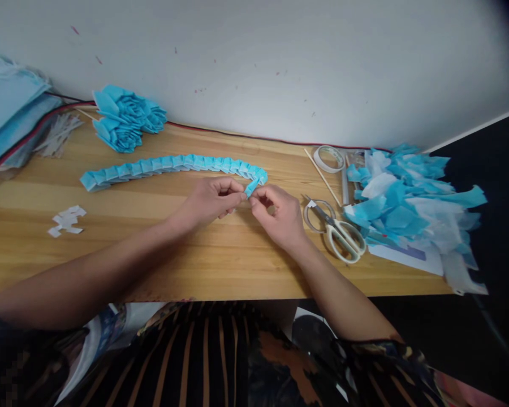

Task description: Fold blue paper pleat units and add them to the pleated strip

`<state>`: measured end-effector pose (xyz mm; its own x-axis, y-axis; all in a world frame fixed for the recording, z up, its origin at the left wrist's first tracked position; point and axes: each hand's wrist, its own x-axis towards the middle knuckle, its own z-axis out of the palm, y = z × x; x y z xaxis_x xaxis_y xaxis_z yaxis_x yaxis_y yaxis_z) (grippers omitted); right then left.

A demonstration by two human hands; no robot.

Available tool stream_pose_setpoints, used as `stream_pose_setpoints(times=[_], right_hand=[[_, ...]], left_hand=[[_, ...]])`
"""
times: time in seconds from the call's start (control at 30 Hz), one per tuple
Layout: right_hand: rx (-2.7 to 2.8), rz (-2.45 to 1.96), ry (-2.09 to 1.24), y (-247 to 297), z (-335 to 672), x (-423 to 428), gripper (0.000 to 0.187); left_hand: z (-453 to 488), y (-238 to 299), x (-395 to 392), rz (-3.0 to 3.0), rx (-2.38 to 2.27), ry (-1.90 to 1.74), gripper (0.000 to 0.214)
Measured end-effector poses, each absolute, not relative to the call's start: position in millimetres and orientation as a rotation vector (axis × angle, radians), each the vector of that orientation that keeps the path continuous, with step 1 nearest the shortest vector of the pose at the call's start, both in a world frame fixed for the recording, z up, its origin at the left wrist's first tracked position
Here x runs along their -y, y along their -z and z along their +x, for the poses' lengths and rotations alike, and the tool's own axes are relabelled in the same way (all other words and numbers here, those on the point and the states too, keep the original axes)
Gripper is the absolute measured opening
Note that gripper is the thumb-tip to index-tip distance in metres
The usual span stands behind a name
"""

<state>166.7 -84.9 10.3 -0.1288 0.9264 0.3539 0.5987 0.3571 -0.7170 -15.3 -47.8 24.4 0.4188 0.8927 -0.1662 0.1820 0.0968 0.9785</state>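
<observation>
A long chain of folded blue paper pieces [165, 165] lies in a curve across the wooden table [195, 265]. Its right end bends down between my hands. My left hand [212, 200] is closed and pinches that end with thumb and fingers. Facing it, my right hand [277, 215] pinches the same blue end from the other side. Both forearms rest over the table's front edge.
A finished blue paper flower [125, 117] lies at the back left. Scissors [339, 229], a tape roll [328, 158], a thin wooden stick [322, 176] and a heap of blue and white paper scraps [407, 203] are at the right. White paper bits [67, 220] lie at the left.
</observation>
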Motion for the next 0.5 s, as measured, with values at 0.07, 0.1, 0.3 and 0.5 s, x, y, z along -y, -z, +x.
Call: stream_pose_setpoints(times=[0.07,0.1,0.3,0.5], right_hand=[[1.838,-1.346,-0.522,-10.4,167.0,85.0,0.013],[1.841,-1.346,-0.521,-10.3,167.2,85.1,0.013],[1.848,-1.324,-0.517,-9.6,167.9,85.3,0.013],[1.871,-1.279,-0.505,-8.0,169.9,84.6,0.015]], left_hand=[[-14.6,-25.9,48.4,1.380,-1.046,-0.699,0.012],[-14.2,-26.4,48.5,1.371,-1.045,-0.700,0.013],[-12.6,-25.6,47.5,1.346,-1.057,-0.711,0.012],[-13.8,-26.9,48.2,1.368,-1.061,-0.693,0.011]])
